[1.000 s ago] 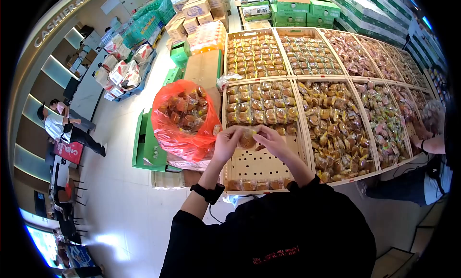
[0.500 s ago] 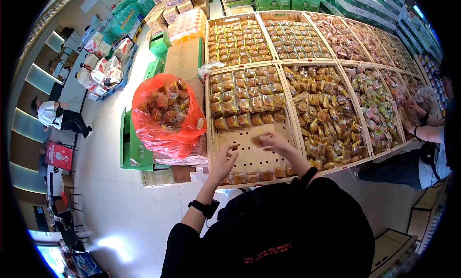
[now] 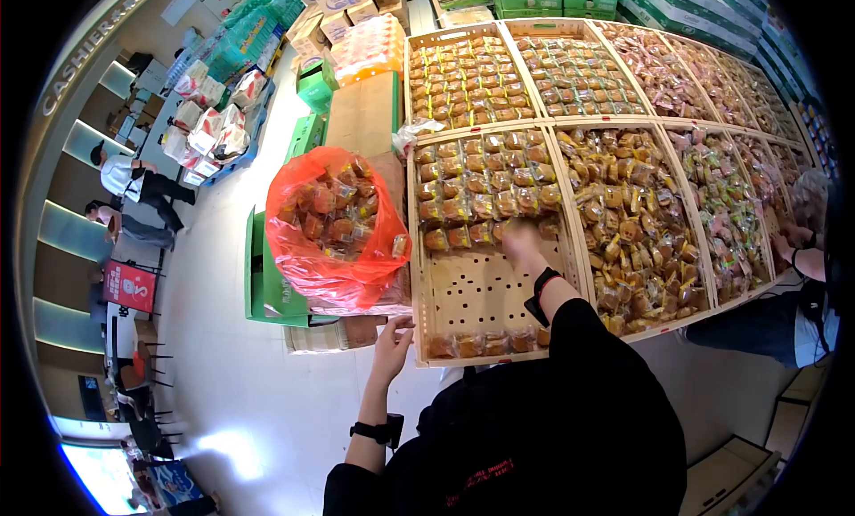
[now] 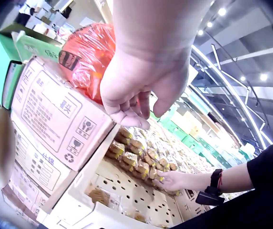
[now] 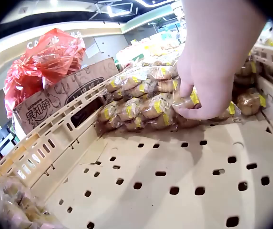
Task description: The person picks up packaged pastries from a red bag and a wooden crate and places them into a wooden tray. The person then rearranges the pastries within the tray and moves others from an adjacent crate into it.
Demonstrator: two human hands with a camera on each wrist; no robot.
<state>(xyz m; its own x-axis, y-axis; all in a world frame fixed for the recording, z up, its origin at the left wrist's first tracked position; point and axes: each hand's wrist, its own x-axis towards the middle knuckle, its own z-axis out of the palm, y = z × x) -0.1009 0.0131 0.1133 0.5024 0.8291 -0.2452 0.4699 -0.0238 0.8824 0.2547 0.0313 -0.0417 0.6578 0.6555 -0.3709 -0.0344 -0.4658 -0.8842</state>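
My right hand (image 3: 524, 242) reaches to the front row of clear-wrapped small cakes (image 3: 459, 237) in the near-left crate (image 3: 472, 293). Its thumb and fingers curl round one wrapped cake (image 5: 178, 101) with a yellow label, which sits among its neighbours in the right wrist view. My left hand (image 3: 392, 345) hangs beside the crate's left front corner, fingers loosely curled with nothing in them. Up close in the left wrist view, the left hand (image 4: 143, 81) overlaps the red plastic bag (image 4: 91, 59). That bag holds many wrapped cakes.
Cardboard boxes (image 4: 55, 112) support the bag left of the crate. More wrapped cakes (image 3: 494, 343) line the crate's front edge. Crates of other wrapped snacks (image 3: 628, 222) adjoin it on the right and behind. Another person's arm (image 3: 809, 263) reaches in at far right.
Both hands were together at a wrapped cake over the crate, then separated. The left hand moved back to the crate's corner; the right moved forward to the cake row.
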